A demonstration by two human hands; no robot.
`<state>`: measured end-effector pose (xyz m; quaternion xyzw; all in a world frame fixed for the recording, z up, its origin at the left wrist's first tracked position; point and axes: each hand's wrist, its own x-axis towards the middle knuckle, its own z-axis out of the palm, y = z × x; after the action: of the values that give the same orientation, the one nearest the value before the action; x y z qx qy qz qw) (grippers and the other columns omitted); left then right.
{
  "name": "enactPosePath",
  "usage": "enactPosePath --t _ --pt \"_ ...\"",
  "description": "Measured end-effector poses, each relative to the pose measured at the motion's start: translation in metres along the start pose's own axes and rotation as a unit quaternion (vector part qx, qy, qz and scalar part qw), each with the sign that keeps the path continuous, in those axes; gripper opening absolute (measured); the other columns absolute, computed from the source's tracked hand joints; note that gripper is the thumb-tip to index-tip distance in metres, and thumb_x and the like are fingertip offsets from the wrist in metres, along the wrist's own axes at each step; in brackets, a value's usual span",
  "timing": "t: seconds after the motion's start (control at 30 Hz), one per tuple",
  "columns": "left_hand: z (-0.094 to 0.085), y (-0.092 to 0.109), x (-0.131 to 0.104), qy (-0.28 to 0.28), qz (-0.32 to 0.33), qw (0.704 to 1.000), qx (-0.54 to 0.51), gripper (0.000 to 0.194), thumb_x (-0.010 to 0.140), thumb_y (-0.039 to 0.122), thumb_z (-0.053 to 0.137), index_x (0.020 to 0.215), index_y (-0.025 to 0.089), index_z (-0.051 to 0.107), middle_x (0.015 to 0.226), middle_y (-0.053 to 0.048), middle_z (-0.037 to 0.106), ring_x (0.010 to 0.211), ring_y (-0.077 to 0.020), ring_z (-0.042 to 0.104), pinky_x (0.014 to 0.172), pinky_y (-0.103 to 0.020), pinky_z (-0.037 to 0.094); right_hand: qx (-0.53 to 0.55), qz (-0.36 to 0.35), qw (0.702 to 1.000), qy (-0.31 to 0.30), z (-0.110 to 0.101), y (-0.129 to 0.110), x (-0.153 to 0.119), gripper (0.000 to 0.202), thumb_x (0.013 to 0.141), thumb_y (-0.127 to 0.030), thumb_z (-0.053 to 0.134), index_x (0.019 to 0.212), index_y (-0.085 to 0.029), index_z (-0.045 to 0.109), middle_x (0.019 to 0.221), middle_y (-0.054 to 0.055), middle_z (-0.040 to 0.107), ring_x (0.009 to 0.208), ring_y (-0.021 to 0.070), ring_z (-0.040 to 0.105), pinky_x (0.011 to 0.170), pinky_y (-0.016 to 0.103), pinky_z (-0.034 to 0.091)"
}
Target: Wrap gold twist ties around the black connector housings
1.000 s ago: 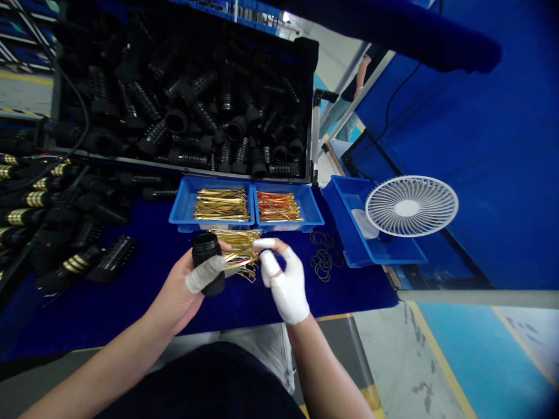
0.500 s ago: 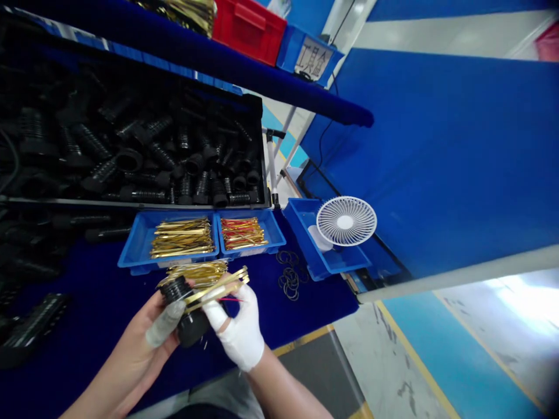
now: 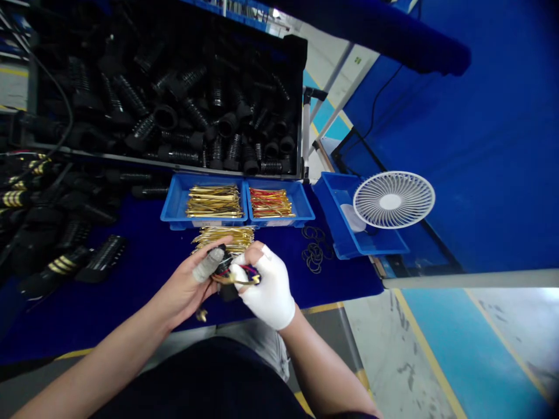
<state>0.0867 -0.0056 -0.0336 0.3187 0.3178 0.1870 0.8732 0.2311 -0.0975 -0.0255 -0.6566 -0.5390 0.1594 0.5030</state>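
A black ribbed part [image 3: 223, 262] is held close to my body, over the front of the blue-covered table. My left hand [image 3: 190, 285], with a grey covering on its thumb, is wrapped round this part. In my right hand [image 3: 266, 285], which wears a white fingerless covering, gold strips [image 3: 244, 279] are pinched against the part's side, with a bit of red among them. Behind my hands lies a loose pile of gold strips [image 3: 227, 237]. Two blue trays stand beyond it, one with gold strips [image 3: 213, 202], the other with red and gold strips [image 3: 271, 203].
A large black crate [image 3: 166, 158] of ribbed black parts stands at the back. More such parts [image 3: 102, 259], some with gold bands, lie at the left. Black rings [image 3: 313, 256] rest right of my hands. A white fan [image 3: 393, 201] stands at a blue bin [image 3: 345, 247].
The view has shifted, with the trays now higher and further right. My right hand has turned and drawn in against the black part, and the gold strips no longer stick out long to the upper right.
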Motion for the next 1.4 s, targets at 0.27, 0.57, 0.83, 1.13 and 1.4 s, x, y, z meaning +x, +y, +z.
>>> enactPosePath --t 0.27,0.57,0.83,1.13,1.4 --pt "-0.008 -0.011 0.004 -0.016 0.026 0.999 0.038 0.036 0.073 0.031 0.086 0.104 0.016 0.075 0.103 -0.012 0.076 0.086 -0.0252 0.073 0.076 -0.034 0.059 0.016 0.092 0.996 -0.010 0.002 0.014 -0.002 0.013 0.083 -0.018 0.056 0.072 -0.022 0.052 0.074 -0.001 0.057 0.073 0.0165 0.056 0.073 0.029 0.045" --pt "-0.023 -0.019 0.012 -0.047 -0.001 0.996 0.074 0.028 0.075 0.031 0.084 0.096 0.015 0.077 0.088 -0.011 0.078 0.074 -0.0229 0.073 0.070 -0.032 0.058 0.004 -0.105 0.981 -0.166 -0.011 0.026 -0.024 0.008 0.089 -0.025 0.063 0.083 -0.024 0.068 0.078 0.003 0.066 0.073 0.0177 0.060 0.073 0.033 0.045" --pt "-0.024 -0.021 0.008 0.063 0.080 0.981 0.162 0.037 0.070 0.032 0.088 0.099 0.014 0.075 0.093 -0.013 0.078 0.088 -0.0272 0.072 0.076 -0.032 0.055 0.417 0.115 0.868 0.243 -0.006 -0.007 -0.020 0.054 0.100 -0.059 0.038 0.060 -0.024 0.041 0.051 -0.006 0.021 0.041 0.0113 0.023 0.048 0.029 0.031" --pt "-0.031 -0.036 0.019 0.016 0.074 0.965 0.251 0.028 0.081 0.038 0.077 0.099 0.016 0.074 0.097 -0.008 0.075 0.087 -0.0234 0.067 0.087 -0.035 0.049 0.582 0.088 0.781 0.206 0.035 0.006 -0.014 0.049 0.094 -0.054 0.055 0.059 -0.022 0.052 0.046 -0.007 0.028 0.040 0.0088 0.025 0.046 0.025 0.030" --pt "-0.038 -0.030 0.024 0.033 0.102 0.932 0.345 0.021 0.085 0.037 0.070 0.085 0.017 0.071 0.082 -0.002 0.069 0.078 -0.0202 0.059 0.072 -0.028 0.046 0.508 0.077 0.854 0.085 0.039 0.009 0.000 0.051 0.088 -0.063 0.061 0.058 -0.022 0.057 0.042 -0.007 0.031 0.038 0.0093 0.028 0.045 0.027 0.030"
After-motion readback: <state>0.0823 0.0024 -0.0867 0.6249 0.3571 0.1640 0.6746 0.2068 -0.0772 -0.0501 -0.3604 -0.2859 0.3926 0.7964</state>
